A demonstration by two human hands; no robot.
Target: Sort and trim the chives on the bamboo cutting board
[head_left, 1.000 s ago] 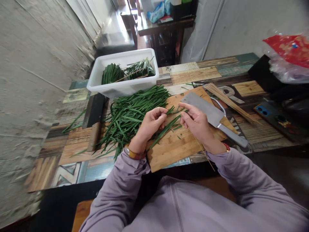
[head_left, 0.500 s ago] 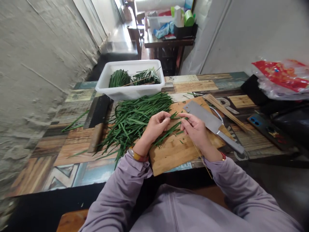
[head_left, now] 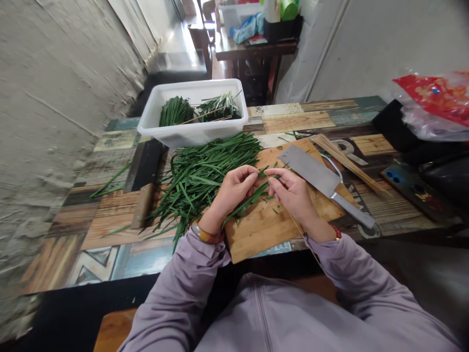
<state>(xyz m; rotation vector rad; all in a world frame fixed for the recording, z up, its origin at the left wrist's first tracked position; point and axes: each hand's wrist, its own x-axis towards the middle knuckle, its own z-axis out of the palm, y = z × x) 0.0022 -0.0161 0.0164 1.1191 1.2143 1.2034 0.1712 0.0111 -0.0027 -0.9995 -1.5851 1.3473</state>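
Over a wooden cutting board (head_left: 278,227), my left hand (head_left: 230,193) pinches a few green chive leaves (head_left: 245,205), which trail down toward the board's near edge. My right hand (head_left: 293,193) is closed on a thin bamboo skewer (head_left: 297,229); the stick runs back past my wrist and its tip meets the leaves between my hands. A large loose pile of chives (head_left: 200,173) lies just left of my left hand.
A cleaver (head_left: 322,181) rests on the board's right side. A bundle of bamboo skewers (head_left: 348,164) lies beyond it. A white tub (head_left: 190,129) holding skewered chives stands at the back. Dark bags and a red plastic bag (head_left: 436,100) crowd the right end of the table.
My hands have drawn closer together over the board, the right fingers moving left toward the leaves. The camera tilted up, then back down a little.
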